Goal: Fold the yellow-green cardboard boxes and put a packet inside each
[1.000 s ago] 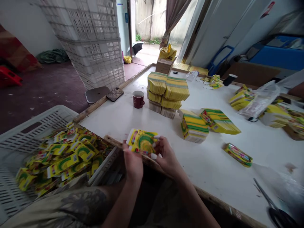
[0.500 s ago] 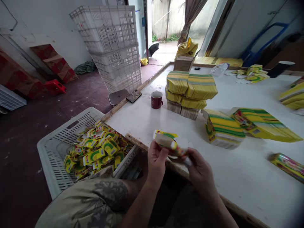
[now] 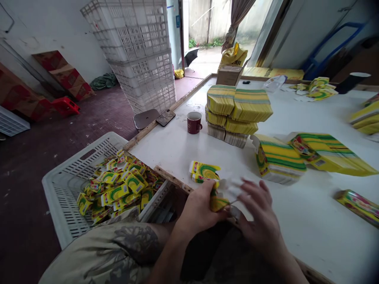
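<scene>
My left hand (image 3: 195, 209) grips a small yellow cardboard box (image 3: 217, 202) over the table's near edge. White flaps stick out at the box's right end. Beside them is my right hand (image 3: 262, 215), fingers spread and blurred by motion, its thumb close to the flaps. Whether it touches them I cannot tell. Just beyond my left hand, a flat yellow carton (image 3: 204, 170) with a green curved print lies on the white table (image 3: 171, 154). A white plastic crate (image 3: 56, 205) to my left holds many small yellow boxes (image 3: 121, 191).
Stacked bundles of flat yellow cartons (image 3: 251, 104) stand mid-table, with a carton block (image 3: 280, 157) to their right. A maroon mug (image 3: 194, 124) and a phone (image 3: 166, 118) sit near the left edge. Tall stacked white crates (image 3: 142, 51) stand beyond.
My right hand has opened its fingers and moved slightly right. My left hand has turned the box and come nearer, uncovering more of the flat carton.
</scene>
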{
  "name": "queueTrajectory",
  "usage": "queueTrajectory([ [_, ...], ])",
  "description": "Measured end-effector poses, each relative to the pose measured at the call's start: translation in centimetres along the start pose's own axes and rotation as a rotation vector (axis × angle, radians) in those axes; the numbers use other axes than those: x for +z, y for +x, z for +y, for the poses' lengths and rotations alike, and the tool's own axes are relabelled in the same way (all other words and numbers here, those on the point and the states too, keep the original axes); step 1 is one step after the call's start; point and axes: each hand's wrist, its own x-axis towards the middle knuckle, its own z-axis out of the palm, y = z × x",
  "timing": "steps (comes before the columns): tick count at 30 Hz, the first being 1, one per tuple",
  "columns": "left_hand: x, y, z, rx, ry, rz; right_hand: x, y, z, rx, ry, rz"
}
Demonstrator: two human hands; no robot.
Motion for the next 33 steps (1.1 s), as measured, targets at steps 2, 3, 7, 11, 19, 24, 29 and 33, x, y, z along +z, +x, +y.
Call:
queueTrajectory([
  [2,0.8,0.2,-0.2,-0.001,0.015,0.044,0.5,-0.2,-0.4,0.319,0.206,0.167],
  [3,1.2,0.2,-0.3,0.023,0.031,0.073,0.8,-0.2,-0.6,0.488,0.372,0.188],
  [7,1.9,0.1,-0.1,0.220,0.056,0.037,1.6,-0.3,-1.7,0.991,1.004,-0.026],
  [11,2.1,-0.2,0.2,0.360,0.060,0.002,1.8,-0.4,-2.2,1.050,1.012,-0.067],
  [19,2.6,0.0,-1.0,0.209,0.010,0.068,1.5,-1.3,-1.1,0.338,0.434,-0.219],
  [24,2.1,0.2,-1.3,0.122,0.115,0.158,1.8,-1.2,-0.1,0.280,0.234,-0.052],
  [29,0.0,0.3,-1.1,0.085,0.149,0.029,0.7,-0.1,0.8,0.214,0.188,-0.386],
  [33,-0.9,0.0,-0.8,0.070,0.139,-0.061,-1.0,1.4,0.5,0.195,0.275,-0.577],
])
